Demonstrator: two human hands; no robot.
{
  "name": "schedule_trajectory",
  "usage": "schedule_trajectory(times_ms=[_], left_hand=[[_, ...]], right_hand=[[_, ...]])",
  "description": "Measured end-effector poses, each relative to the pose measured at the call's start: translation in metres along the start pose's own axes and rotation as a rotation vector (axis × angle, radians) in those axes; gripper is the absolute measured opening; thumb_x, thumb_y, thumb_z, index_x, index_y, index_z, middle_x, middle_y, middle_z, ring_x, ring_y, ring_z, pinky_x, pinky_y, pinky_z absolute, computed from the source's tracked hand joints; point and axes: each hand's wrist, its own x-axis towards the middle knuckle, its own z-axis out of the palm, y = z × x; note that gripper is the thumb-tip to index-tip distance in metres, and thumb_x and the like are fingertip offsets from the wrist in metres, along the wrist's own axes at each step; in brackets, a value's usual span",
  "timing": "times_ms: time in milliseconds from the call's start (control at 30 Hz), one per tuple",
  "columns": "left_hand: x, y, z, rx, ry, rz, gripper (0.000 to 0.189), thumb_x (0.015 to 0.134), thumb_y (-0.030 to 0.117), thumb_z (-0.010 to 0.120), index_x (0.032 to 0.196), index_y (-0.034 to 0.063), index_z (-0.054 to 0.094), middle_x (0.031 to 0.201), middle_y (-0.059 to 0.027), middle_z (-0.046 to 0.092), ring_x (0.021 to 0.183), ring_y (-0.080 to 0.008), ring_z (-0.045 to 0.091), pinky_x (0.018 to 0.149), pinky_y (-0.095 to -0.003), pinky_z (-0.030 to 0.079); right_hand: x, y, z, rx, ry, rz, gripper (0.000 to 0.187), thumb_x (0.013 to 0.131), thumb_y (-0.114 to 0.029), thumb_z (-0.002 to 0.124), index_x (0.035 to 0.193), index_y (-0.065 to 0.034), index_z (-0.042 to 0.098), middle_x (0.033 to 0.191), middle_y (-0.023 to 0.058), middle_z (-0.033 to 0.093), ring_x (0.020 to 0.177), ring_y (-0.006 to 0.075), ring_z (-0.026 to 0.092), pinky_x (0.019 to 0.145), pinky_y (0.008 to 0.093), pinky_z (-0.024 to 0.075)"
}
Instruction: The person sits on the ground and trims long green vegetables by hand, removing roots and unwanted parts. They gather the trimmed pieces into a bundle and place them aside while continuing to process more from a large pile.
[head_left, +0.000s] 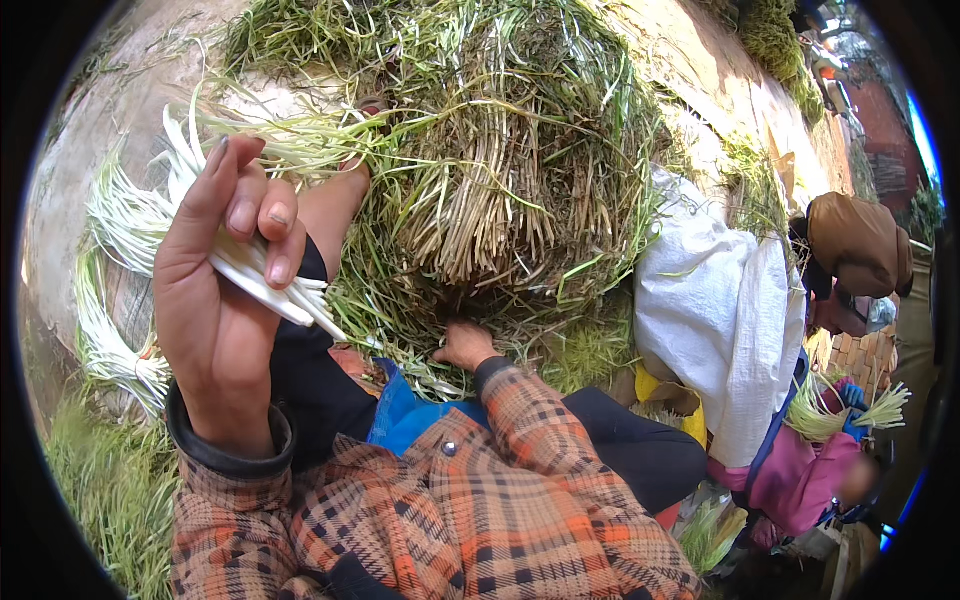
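My left hand (225, 300) is raised on the left, fingers curled around a small bunch of blanched chive-like stalks (262, 294). Their white ends point down to the right, and pale leaves trail behind the hand towards the heap. In front of me lies a large heap of leafy stalks (480, 202), with dry, soil-stained leaves among the green ones. Its cut ends face me. Low at the heap's near edge, my right hand (466, 346) reaches into the leaves with the thumb out. The other fingers are mostly hidden, so any hold there cannot be made out.
Cleaned white bundles (124, 360) lie on the ground at left, one tied. Loose greens (112, 487) sit lower left. My bare foot (337, 195) borders the heap. A white woven sack (697, 292) stands right; beyond it a person in pink (814, 472) holds stalks with blue gloves.
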Motion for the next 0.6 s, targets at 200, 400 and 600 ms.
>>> schedule_trajectory(times_ms=[200, 400, 600], left_hand=[[-0.004, -0.003, 0.004, 0.019, 0.060, 0.007, 0.023, 0.094, 0.016, 0.049, 0.105, -0.0034, 0.052, 0.066, -0.0021, 0.045, 0.067, -0.0151, 0.051, 0.044, -0.0253, 0.043], [0.000, -0.001, 0.007, -0.009, 0.064, -0.006, 0.021, 0.090, 0.017, 0.057, 0.099, -0.0005, 0.050, 0.064, -0.0012, 0.046, 0.065, -0.0154, 0.053, 0.047, -0.0255, 0.041], [-0.001, 0.003, -0.003, -0.095, 0.065, -0.014, 0.011, 0.088, 0.012, 0.059, 0.094, 0.0053, 0.053, 0.064, -0.0016, 0.047, 0.066, -0.0177, 0.055, 0.049, -0.0281, 0.041]], right_hand=[[-0.006, -0.019, 0.011, -0.208, 0.193, -0.064, 0.084, 0.055, -0.053, 0.076, 0.119, -0.0024, 0.053, 0.120, 0.0193, 0.054, 0.115, 0.0326, 0.047, 0.091, 0.0502, 0.0388], [-0.035, -0.006, -0.036, 0.324, -0.195, -0.047, 0.059, 0.063, -0.030, 0.076, 0.108, 0.0040, 0.058, 0.088, 0.0190, 0.065, 0.082, 0.0265, 0.063, 0.076, 0.0349, 0.0488], [-0.183, -0.022, -0.107, 0.699, -0.293, -0.065, 0.062, 0.065, -0.019, 0.077, 0.114, 0.0096, 0.052, 0.093, 0.0124, 0.065, 0.083, 0.0160, 0.059, 0.077, 0.0268, 0.0468]])
